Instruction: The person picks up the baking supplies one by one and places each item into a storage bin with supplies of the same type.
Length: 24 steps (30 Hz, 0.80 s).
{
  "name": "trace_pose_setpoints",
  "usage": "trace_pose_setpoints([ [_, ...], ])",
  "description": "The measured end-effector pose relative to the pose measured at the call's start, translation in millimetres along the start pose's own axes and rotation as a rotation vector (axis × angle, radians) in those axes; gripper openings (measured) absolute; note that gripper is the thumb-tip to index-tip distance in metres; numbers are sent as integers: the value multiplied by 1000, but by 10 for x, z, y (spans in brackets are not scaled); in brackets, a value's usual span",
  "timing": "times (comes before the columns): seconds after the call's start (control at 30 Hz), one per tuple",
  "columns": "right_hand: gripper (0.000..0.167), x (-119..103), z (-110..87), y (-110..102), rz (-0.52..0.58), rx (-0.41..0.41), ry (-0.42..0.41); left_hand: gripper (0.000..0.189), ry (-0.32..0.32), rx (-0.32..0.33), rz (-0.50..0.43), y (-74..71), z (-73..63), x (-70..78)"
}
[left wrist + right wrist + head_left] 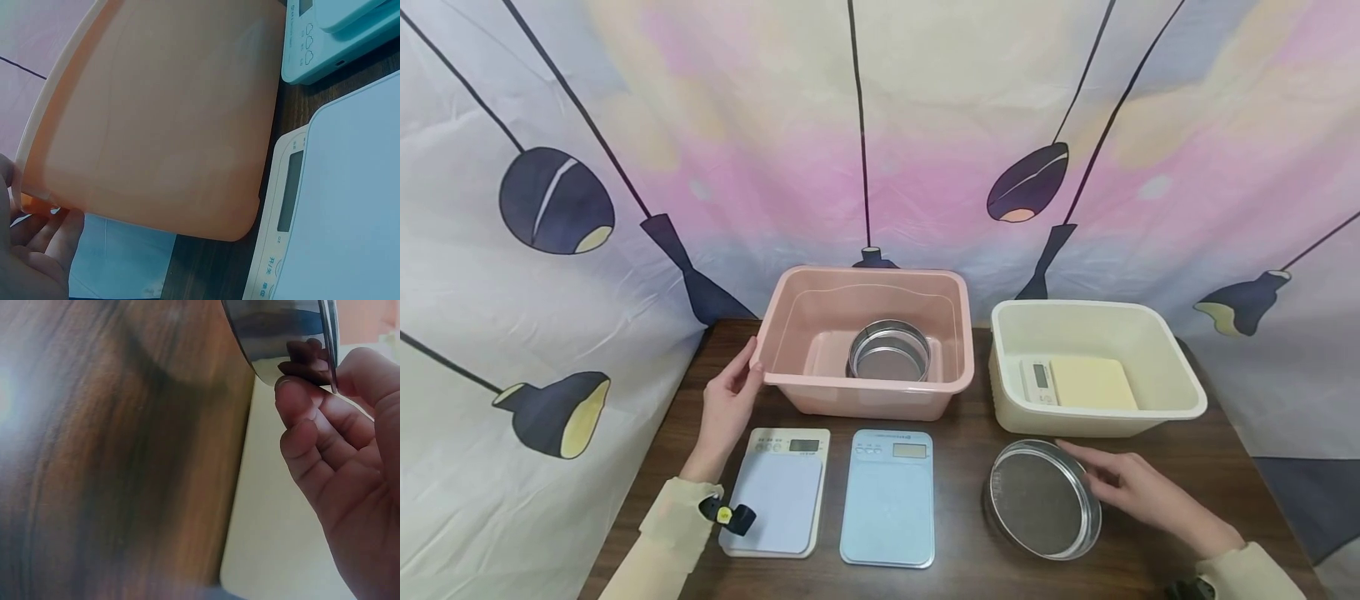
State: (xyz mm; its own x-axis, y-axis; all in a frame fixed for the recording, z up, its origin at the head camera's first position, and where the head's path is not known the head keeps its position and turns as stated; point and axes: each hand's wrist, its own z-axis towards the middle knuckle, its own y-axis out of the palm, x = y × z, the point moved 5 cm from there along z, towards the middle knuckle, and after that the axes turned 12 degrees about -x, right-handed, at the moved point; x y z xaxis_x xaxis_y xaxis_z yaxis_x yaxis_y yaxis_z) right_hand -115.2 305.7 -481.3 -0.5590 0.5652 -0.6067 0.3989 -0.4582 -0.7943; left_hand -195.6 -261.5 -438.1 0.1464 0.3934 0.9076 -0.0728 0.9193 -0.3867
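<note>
My left hand (730, 408) grips the left front corner of a pink plastic basin (865, 400), its fingertips curled under the rim, as the left wrist view also shows. Inside that basin sits a round metal sieve (887, 364). On the right, my right hand (1138, 492) pinches the rim of another, wider sieve (1041, 500) between thumb and fingers. Its shiny metal wall (275, 331) shows in the right wrist view, apparently raised off the table. A cream basin (1097, 425) stands just behind this sieve, with a cream kitchen scale (1093, 383) lying in it.
In front of the pink basin, a white kitchen scale (778, 500) and a light-blue kitchen scale (887, 504) lie side by side on the dark wooden table (958, 533). Behind the table hangs a cloth (925, 167) printed with lamps.
</note>
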Motion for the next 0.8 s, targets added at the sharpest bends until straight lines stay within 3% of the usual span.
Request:
trace_pose_setpoints([
  [0.27, 61, -174, 53, -114, -20, 2, -17, 48, 13, -2, 15, 5, -6, -1],
  [0.7, 70, -449, 158, -352, -185, 72, -134, 47, 2, -9, 4, 9, -13, 16],
  [0.8, 70, -495, 184, -418, -177, 72, -152, 48, 2, -13, -3, 11, -12, 26],
])
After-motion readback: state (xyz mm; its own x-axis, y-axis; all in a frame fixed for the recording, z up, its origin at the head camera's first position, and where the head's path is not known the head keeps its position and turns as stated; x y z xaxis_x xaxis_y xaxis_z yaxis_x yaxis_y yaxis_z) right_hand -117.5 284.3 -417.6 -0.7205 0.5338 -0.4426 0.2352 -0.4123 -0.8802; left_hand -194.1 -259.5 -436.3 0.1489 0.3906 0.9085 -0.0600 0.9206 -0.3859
